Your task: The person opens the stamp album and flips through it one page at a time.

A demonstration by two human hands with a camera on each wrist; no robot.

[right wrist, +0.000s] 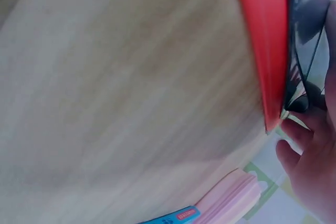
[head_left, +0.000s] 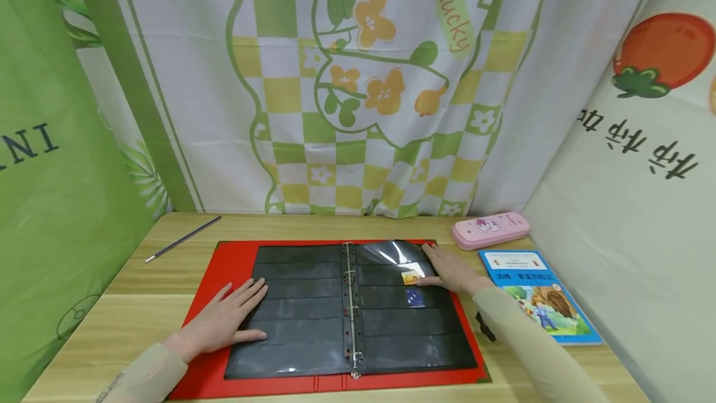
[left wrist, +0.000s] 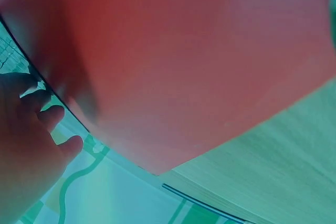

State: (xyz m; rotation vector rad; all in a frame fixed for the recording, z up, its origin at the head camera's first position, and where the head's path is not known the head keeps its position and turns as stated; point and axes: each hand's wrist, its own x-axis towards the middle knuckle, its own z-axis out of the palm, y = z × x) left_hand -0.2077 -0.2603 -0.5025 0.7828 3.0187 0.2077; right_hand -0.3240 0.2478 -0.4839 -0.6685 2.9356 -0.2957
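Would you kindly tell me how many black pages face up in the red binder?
2: left page, left hand at its edge; right page, right hand at its corner. More may be hidden beneath.

Binder [head_left: 232, 260], red; pages [head_left: 296, 310], black; pencil case [head_left: 490, 231], pink; book [head_left: 539, 297], chiefly blue; pencil [head_left: 183, 239], apparently dark blue; curtain [head_left: 351, 154], green-and-yellow checked.

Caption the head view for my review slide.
Left hand rests on an open red binder, right hand at the far outer corner of its right black page.
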